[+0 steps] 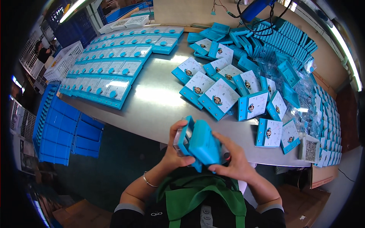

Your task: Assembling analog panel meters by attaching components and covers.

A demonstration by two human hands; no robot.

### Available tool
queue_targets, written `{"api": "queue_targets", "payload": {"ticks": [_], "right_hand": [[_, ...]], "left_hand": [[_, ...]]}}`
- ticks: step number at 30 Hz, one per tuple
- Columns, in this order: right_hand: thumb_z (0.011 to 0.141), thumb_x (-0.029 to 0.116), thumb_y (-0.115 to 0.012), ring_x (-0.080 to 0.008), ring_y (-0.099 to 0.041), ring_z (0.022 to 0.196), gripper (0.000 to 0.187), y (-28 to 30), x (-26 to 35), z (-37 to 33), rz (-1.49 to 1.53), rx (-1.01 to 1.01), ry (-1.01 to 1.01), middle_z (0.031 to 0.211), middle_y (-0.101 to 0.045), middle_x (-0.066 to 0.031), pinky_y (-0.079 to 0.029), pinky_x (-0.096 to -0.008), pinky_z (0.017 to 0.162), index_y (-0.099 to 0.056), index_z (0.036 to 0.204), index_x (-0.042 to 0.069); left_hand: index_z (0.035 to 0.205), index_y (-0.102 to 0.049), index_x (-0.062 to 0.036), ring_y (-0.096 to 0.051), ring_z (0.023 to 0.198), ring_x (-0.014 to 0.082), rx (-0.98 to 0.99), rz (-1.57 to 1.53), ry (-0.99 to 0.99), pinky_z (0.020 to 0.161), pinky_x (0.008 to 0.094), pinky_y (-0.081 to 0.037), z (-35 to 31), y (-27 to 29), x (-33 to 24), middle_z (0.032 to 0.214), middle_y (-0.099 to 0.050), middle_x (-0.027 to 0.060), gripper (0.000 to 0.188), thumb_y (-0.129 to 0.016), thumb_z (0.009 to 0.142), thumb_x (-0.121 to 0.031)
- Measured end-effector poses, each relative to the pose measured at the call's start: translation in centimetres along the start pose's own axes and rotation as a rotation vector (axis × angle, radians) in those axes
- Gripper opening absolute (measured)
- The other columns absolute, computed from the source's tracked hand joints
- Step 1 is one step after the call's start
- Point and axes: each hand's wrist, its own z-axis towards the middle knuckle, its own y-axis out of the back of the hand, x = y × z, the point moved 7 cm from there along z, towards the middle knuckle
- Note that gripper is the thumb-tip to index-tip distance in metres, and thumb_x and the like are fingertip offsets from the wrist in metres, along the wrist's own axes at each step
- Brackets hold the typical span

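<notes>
In front of my body, just off the table's near edge, I hold two teal plastic parts against each other. My left hand (175,148) is closed round a teal panel meter (184,135) with a clear cover, tilted on its side. Closed on a rounded teal housing (205,142), my right hand (236,161) presses it beside the meter. A small dark and red piece (227,156) shows by the right fingers; what it is I cannot tell. Beyond my hands lie several open meters (218,99) with white dials and bare coils.
On the left of the metal table (152,95) stand rows of covered meters (102,87). Empty teal housings (289,74) and clear covers (304,110) pile up at right, near a white tray of small parts (310,149). Blue crates (57,129) stand at left; a blue tool (258,9) hangs above.
</notes>
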Motion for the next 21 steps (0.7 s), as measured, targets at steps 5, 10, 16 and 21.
{"api": "queue_targets", "payload": {"ticks": [5,10,16,21], "right_hand": [[0.067,0.03,-0.077,-0.0321,-0.045,0.121,0.085,-2.0,-0.1,0.2,0.126,-0.01,-0.023,0.13,-0.045,-0.0215,-0.033,-0.0387,0.101,-0.035,0.135,0.0],[0.067,0.03,-0.078,-0.0349,-0.047,0.117,0.085,-2.9,-0.1,0.4,0.149,-0.065,0.027,0.129,-0.045,-0.0229,-0.036,-0.0401,0.098,-0.035,0.134,-0.001],[0.071,0.026,-0.076,-0.0364,-0.051,0.111,0.079,-3.5,1.3,2.5,0.077,-0.129,0.163,0.129,-0.046,-0.0242,-0.043,-0.0396,0.089,-0.035,0.134,-0.001],[0.078,0.017,-0.07,-0.0265,-0.059,0.1,0.062,-1.9,1.2,4.9,0.17,-0.077,0.054,0.124,-0.052,-0.0191,-0.049,-0.0303,0.074,-0.042,0.132,0.004]], "left_hand": [[0.136,-0.02,-0.0184,-0.038,0.119,0.025,-0.003,-0.067,-0.022,0.097,0.0401,-0.037,0.1,-0.2,0.9,0.129,-0.033,0.0103,0.097,-0.08,0.06,-0.023],[0.136,-0.018,-0.0183,-0.038,0.119,0.0254,0.027,0.01,-0.058,0.096,0.04,-0.038,-0.5,-0.4,1.3,0.129,-0.032,0.0117,0.097,-0.079,0.061,-0.022],[0.143,-0.011,-0.0153,-0.031,0.126,0.0294,-0.037,0.048,-0.088,0.099,0.0419,-0.035,0.4,0.0,-1.2,0.136,-0.025,0.0155,0.107,-0.08,0.061,-0.025],[0.137,-0.035,-0.0101,-0.029,0.127,0.0373,-0.132,1.12,-0.367,0.102,0.0451,-0.031,6.1,4.6,-6.8,0.139,-0.022,0.0209,0.094,-0.08,0.055,-0.019]]}}
